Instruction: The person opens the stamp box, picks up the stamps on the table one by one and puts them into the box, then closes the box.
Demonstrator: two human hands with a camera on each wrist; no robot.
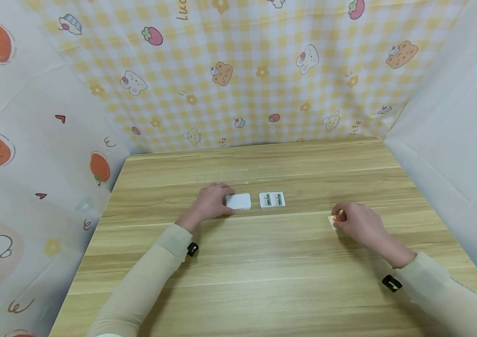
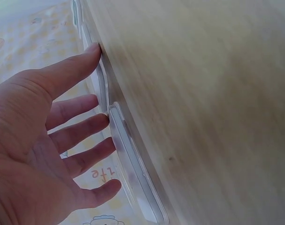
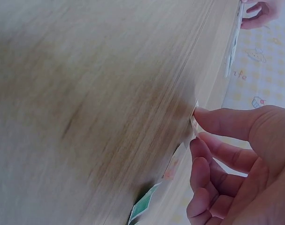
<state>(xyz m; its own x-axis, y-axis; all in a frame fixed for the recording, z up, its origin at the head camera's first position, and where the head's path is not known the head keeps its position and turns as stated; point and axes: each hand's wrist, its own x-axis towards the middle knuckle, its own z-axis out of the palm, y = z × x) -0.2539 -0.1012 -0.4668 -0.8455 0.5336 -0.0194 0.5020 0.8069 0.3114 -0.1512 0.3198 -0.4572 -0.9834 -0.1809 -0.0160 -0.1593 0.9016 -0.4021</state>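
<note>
My left hand (image 1: 214, 201) is at the left end of a flat white rectangle with rounded corners (image 1: 238, 201), thumb at its near edge and forefinger at its far edge. Seen from the left wrist, the other fingers spread behind, close to a second white slab with a clear rim (image 2: 135, 164). To the right lies another white rectangle (image 1: 262, 200) bearing two small green pictures (image 1: 268, 200). Farther right, my right hand (image 1: 360, 223) pinches a small paper piece with an orange picture (image 1: 334, 222) between thumb and forefinger, low over the table. Its remaining fingers are curled.
Clear plastic pieces (image 1: 237, 176) lie in a row behind the white rectangles. In the right wrist view, a green-printed paper piece (image 3: 144, 204) stands slightly raised near the hand. A yellow checked cloth (image 1: 263, 93) hangs behind the wooden table (image 1: 263, 281), with white cloths at both sides.
</note>
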